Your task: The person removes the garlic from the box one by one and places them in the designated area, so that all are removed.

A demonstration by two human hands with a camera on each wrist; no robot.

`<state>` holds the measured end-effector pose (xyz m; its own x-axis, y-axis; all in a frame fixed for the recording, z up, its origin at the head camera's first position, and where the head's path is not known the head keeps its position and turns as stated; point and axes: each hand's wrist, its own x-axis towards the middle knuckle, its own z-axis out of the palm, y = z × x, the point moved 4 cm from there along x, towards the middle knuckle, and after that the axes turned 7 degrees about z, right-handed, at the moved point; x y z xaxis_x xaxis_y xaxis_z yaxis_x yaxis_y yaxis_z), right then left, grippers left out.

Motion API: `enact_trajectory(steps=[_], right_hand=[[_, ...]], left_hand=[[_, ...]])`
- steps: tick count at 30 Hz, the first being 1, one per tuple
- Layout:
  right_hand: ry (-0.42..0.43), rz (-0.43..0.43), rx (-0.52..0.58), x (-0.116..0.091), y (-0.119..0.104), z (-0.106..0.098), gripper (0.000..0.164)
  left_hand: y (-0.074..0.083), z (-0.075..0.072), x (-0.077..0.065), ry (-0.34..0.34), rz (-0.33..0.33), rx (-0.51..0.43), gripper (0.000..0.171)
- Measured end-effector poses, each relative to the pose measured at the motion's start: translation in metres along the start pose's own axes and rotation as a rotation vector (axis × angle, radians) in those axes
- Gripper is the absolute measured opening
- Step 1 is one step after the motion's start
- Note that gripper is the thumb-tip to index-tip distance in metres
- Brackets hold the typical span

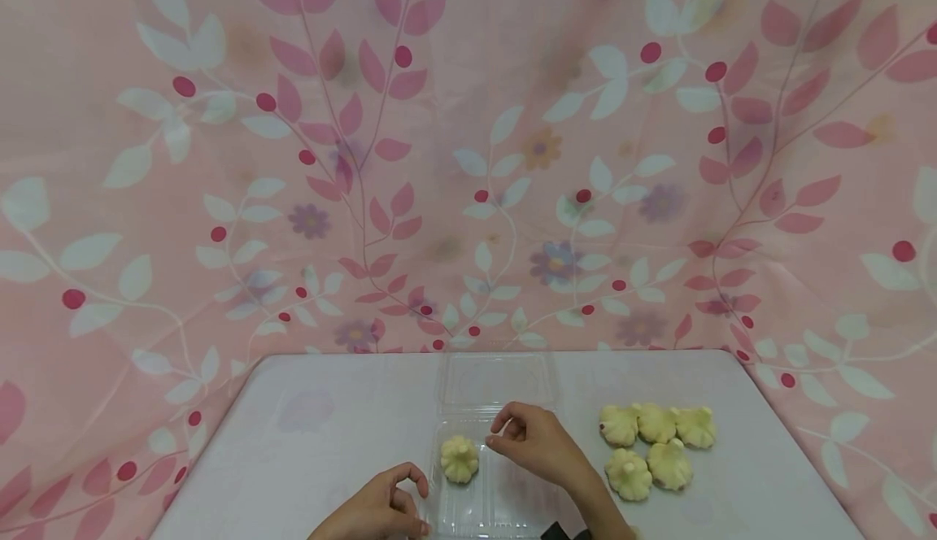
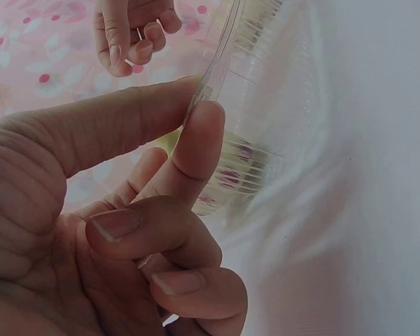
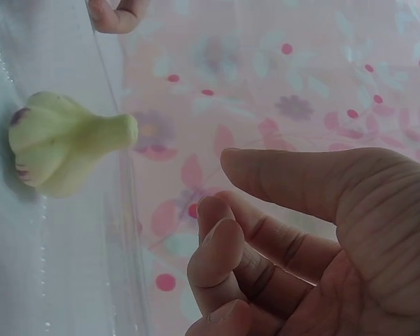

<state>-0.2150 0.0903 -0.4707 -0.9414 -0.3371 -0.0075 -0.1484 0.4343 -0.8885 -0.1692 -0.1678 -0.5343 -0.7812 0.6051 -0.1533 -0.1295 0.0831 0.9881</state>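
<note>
A clear plastic box (image 1: 505, 503) lies on the table with its lid (image 1: 498, 381) folded back toward the wall. One pale yellow-green garlic bulb (image 1: 459, 459), ribbed and with a short stem, sits in its left part; purple marks show on the bulb (image 3: 63, 143) in the right wrist view. At the box's left edge my left hand (image 1: 376, 507) pinches the rim (image 2: 213, 66) between thumb and index finger. Above the right part of the box hovers my right hand (image 1: 534, 442), fingers loosely bent, holding nothing and apart from the bulb.
Several more garlic bulbs (image 1: 659, 424) lie in two rows on the table to the right of the box. The table (image 1: 329, 418) has a white cover. Behind it hangs a pink floral cloth (image 1: 468, 158).
</note>
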Motion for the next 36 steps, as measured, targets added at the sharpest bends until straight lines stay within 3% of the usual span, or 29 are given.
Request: enact_trajectory(steps=[18,36], right_hand=[[0.004,-0.015,-0.023,0.01,0.0,0.015,0.018],[0.01,0.04,-0.034,0.016,-0.007,0.032,0.019]], left_hand=[[0.002,0.0,0.001,-0.018,0.017,-0.009,0.032],[0.005,0.002,0.0,-0.013,0.015,0.01,0.032]])
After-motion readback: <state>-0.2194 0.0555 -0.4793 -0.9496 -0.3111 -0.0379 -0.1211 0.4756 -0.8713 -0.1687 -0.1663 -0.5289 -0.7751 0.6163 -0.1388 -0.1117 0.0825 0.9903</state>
